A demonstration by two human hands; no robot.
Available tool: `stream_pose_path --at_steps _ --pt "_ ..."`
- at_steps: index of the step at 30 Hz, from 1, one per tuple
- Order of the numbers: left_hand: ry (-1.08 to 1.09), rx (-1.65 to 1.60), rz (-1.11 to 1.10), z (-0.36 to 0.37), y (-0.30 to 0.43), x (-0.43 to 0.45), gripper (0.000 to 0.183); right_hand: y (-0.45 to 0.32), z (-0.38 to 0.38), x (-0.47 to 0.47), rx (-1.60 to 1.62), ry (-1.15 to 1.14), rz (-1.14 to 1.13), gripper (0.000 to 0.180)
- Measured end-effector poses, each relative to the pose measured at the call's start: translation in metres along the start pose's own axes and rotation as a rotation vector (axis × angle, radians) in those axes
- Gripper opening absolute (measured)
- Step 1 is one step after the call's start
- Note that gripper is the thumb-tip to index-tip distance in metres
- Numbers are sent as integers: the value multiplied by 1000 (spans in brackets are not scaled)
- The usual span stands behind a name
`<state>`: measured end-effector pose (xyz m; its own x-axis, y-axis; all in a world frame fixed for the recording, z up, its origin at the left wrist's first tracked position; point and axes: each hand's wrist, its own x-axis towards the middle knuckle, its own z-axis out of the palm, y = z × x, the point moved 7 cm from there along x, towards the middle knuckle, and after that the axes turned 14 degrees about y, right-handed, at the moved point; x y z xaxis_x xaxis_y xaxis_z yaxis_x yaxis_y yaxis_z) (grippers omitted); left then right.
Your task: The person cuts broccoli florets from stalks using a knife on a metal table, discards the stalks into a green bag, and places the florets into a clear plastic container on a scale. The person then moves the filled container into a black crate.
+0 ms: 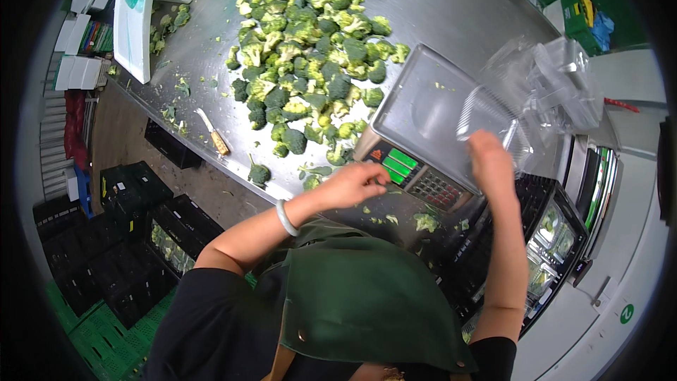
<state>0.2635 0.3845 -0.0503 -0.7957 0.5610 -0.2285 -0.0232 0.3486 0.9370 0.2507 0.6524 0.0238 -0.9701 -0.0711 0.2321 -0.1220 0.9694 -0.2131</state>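
My right hand [489, 159] grips the near edge of a clear ribbed plastic tray [484, 111], which is over the right part of a weighing scale's metal pan [423, 95]. A few green crumbs lie on the pan. My left hand [357, 184] hovers beside the scale's lit green display [400, 165], its fingers loosely curled with a gap at the thumb and nothing in them. To the right of the display is the keypad [436, 189]. A large heap of cut broccoli florets [312, 53] spreads over the steel table [433, 5], left of and beyond the scale.
Clear plastic trays [566, 79] are stacked right of the scale. A knife with a yellowish handle [218, 143] lies near the table's left edge. A white foam box [132, 37] stands at the far left. Black crates [560, 211] holding packed trays are at my right, others [132, 190] lower left.
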Motion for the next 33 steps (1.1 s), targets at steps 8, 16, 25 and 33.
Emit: stream_pose_path --at_steps 8,16,25,33 --pt "881 587 4 -304 -68 57 80 -50 64 -11 -40 -204 -84 18" --pt "549 662 -183 -384 -162 134 126 -144 27 100 -35 -248 207 62" --pt "545 831 -30 -329 -105 132 117 -236 227 314 97 -191 -372 90" --pt "588 429 -110 -355 -128 150 101 -239 277 334 493 -481 -238 98"
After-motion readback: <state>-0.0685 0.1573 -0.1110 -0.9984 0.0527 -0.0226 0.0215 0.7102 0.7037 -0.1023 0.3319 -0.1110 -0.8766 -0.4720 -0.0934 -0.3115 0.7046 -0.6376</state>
